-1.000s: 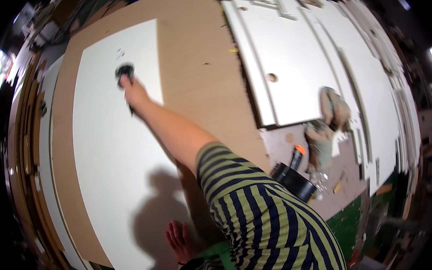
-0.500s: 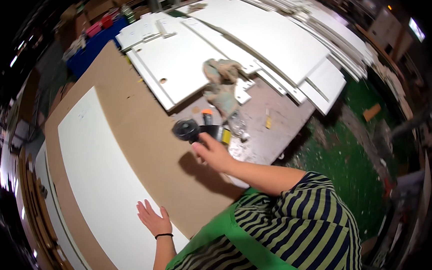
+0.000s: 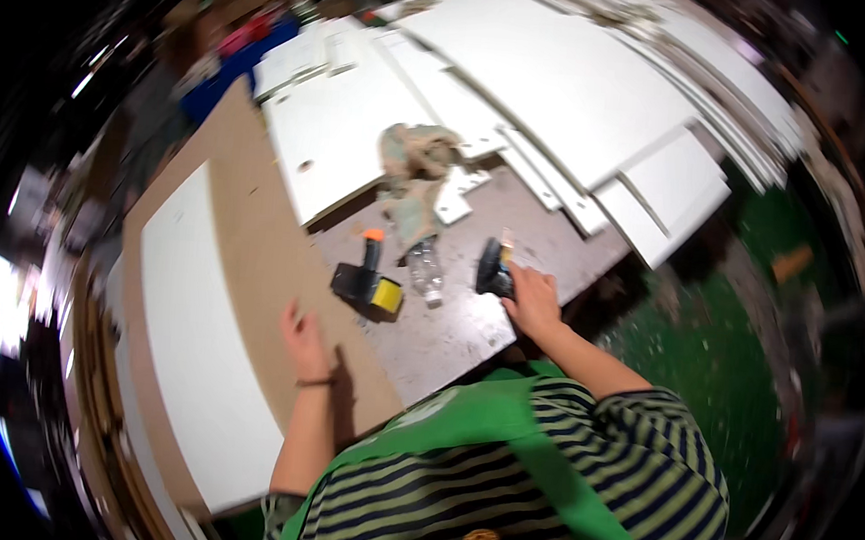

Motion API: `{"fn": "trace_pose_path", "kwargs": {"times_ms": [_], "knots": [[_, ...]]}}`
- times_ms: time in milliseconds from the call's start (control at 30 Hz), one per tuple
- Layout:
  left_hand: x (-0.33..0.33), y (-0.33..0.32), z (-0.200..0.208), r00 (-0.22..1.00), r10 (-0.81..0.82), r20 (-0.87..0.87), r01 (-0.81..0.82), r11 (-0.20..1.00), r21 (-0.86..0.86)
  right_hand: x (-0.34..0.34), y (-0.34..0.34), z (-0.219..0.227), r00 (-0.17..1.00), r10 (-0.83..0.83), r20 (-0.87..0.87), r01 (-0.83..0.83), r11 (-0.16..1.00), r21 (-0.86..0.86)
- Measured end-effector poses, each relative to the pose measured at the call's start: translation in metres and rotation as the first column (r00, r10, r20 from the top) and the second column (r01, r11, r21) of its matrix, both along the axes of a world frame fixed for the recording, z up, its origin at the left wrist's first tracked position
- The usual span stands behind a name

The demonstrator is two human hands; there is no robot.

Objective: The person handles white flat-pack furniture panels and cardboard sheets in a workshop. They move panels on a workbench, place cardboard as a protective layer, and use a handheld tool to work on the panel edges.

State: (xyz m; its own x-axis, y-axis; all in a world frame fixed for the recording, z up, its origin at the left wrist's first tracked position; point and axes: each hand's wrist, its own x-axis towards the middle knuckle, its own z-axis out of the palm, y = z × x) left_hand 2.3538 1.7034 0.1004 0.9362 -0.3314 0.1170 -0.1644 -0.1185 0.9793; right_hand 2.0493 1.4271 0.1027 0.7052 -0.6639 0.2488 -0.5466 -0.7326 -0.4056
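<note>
My right hand (image 3: 536,299) is closed on a black rounded tool (image 3: 494,269) at the grey tabletop; blur and the fingers hide its exact kind. Over the brown board (image 3: 263,248), my left hand (image 3: 304,339) hovers with nothing in it, its fingers loosely apart and slightly blurred. A long white panel (image 3: 197,334) lies on that board, to the left of this hand. Between my hands rests a black tool (image 3: 356,283) with an orange-ended handle and a yellow block. Beside it lies a clear plastic bottle (image 3: 425,272).
Crumpled grey-brown cloth (image 3: 417,164) lies beyond the bottle. White panels (image 3: 557,68) are stacked across the far side, with a smaller white panel (image 3: 663,201) at the right corner. Blue container (image 3: 236,71) stands far left. Green floor (image 3: 708,340) shows beyond the table's right edge (image 3: 602,287).
My right hand has moved right with the black rounded tool, from above the brown board to the grey tabletop. My left hand has lifted off the white panel. The view has shifted.
</note>
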Motion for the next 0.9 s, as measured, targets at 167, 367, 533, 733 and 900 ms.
{"fn": "trace_pose_path", "kwargs": {"times_ms": [167,367,533,733,900], "knots": [[0.009,-0.095,0.028,0.96,0.108,0.257,-0.145,0.981,0.13,-0.01,-0.044,0.005,0.99,0.143,-0.006,-0.143,0.989,0.041],[0.066,-0.126,0.033,0.973,0.222,0.059,-0.228,0.899,0.375,0.02,-0.094,0.028,0.927,0.249,0.279,-0.273,0.961,0.051],[0.12,-0.162,0.019,0.909,0.391,-0.145,-0.28,0.83,0.482,0.076,-0.126,0.042,0.889,0.254,0.38,-0.313,0.945,0.1],[0.155,-0.197,0.006,0.912,0.162,0.376,-0.38,0.678,0.629,0.177,-0.177,0.031,0.881,0.344,0.324,-0.364,0.931,0.0],[0.164,-0.239,-0.016,0.904,0.117,0.411,-0.404,0.551,0.73,0.314,-0.228,0.013,0.91,0.315,0.269,-0.33,0.944,0.008]]}}
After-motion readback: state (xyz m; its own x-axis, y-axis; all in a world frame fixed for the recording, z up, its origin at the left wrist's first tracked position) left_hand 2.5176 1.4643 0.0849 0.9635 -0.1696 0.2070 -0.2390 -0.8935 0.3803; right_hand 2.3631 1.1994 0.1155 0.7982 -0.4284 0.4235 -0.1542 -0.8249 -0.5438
